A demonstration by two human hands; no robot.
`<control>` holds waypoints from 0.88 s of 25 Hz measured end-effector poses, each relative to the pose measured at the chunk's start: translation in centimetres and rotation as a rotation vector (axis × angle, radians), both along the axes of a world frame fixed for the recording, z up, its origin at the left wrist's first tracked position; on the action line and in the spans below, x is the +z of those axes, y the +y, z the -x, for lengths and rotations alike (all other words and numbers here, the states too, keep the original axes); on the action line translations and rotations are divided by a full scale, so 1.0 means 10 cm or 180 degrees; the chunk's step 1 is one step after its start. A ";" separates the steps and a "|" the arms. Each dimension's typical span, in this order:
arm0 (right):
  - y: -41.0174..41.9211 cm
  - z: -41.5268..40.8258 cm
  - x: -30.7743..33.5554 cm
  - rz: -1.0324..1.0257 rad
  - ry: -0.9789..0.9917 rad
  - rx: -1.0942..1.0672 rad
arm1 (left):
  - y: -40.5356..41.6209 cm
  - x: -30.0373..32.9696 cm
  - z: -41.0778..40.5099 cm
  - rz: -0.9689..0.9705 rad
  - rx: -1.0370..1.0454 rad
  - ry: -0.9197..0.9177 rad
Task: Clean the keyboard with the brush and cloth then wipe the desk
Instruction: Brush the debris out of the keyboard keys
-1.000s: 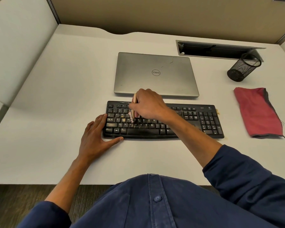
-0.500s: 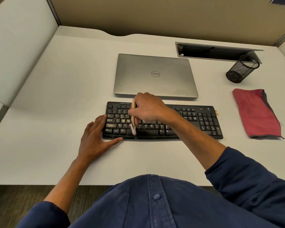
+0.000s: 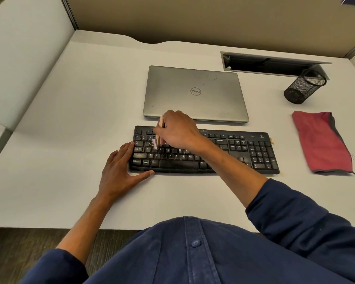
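A black keyboard (image 3: 244, 154) lies across the white desk (image 3: 70, 124) in front of me. My right hand (image 3: 178, 130) grips a small wooden-handled brush (image 3: 159, 130) over the keyboard's left half, its pale bristles down on the upper letter keys. My left hand (image 3: 121, 171) lies flat at the keyboard's left end, fingers along its side edge and thumb stretched along its front edge. A folded red cloth (image 3: 322, 142) with a grey border lies on the desk to the right of the keyboard, apart from both hands.
A closed silver laptop (image 3: 195, 93) sits just behind the keyboard. A black mesh pen cup (image 3: 302, 87) lies tipped at the back right, beside a cable slot (image 3: 275, 63) in the desk. Cubicle walls enclose the desk on the left and at the back.
The brush in my right hand swept down toward the keyboard's front rows, then came back up to the upper letter rows. My left hand has stayed at the keyboard's left end.
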State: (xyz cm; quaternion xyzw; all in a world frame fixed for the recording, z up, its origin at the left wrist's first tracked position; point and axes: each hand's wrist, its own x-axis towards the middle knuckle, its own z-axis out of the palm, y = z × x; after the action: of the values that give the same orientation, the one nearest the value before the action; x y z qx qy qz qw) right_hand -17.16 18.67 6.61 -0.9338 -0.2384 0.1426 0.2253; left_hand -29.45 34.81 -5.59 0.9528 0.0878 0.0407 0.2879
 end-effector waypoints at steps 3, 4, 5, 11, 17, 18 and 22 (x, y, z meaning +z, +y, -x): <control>0.01 -0.03 0.05 0.0135 -0.0031 0.0173 | 0.01 -0.02 0.00 0.0004 -0.0023 -0.0034; 0.01 -0.05 0.05 0.0041 -0.0132 0.0114 | 0.02 -0.02 0.00 -0.0005 -0.0041 -0.0039; 0.01 -0.06 0.04 -0.0050 -0.0177 0.0061 | 0.02 -0.03 0.00 -0.0017 -0.0047 -0.0037; 0.03 -0.08 0.06 0.0079 0.0028 0.0283 | 0.01 -0.02 0.00 -0.0018 -0.0033 -0.0044; 0.11 -0.07 0.04 0.0093 0.0134 0.0279 | 0.02 -0.05 0.00 -0.0036 -0.0020 0.0021; 0.11 -0.08 0.06 0.0059 0.0125 0.0241 | 0.03 -0.05 0.00 -0.0043 -0.0026 0.0025; 0.14 -0.03 0.00 -0.0179 -0.0064 -0.0025 | 0.03 -0.05 -0.01 -0.0018 0.0005 0.0035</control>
State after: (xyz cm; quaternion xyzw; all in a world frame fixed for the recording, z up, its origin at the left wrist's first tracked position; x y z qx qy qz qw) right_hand -16.83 20.04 6.64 -0.9295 -0.2409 0.1256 0.2496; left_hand -29.38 35.08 -6.10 0.9537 0.0901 0.0359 0.2847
